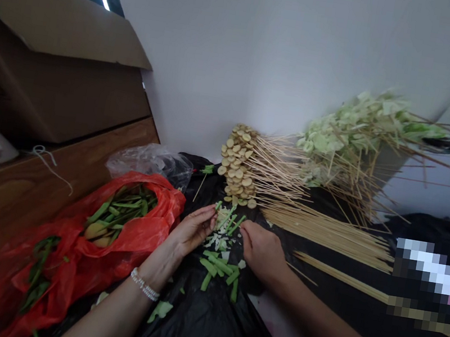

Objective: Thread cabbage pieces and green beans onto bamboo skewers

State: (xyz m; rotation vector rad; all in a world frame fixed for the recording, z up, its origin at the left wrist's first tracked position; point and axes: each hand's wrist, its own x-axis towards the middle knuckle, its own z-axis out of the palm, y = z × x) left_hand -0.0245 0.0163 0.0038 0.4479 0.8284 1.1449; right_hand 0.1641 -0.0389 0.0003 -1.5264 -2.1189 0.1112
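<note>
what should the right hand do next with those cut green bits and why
Probably pick up one of the cut green stalks lying loose on the black plastic sheet: the right hand is right beside them, and the left hand already has a green piece at its fingertips.

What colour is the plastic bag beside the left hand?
The plastic bag is red, best seen in the head view.

No writing can be read anywhere; only a pixelated patch point(431, 284) sits at right.

Cut green vegetable sticks point(218, 267), pale at the ends, loosely heaped between left hand point(193, 231) and right hand point(262, 251)
</note>
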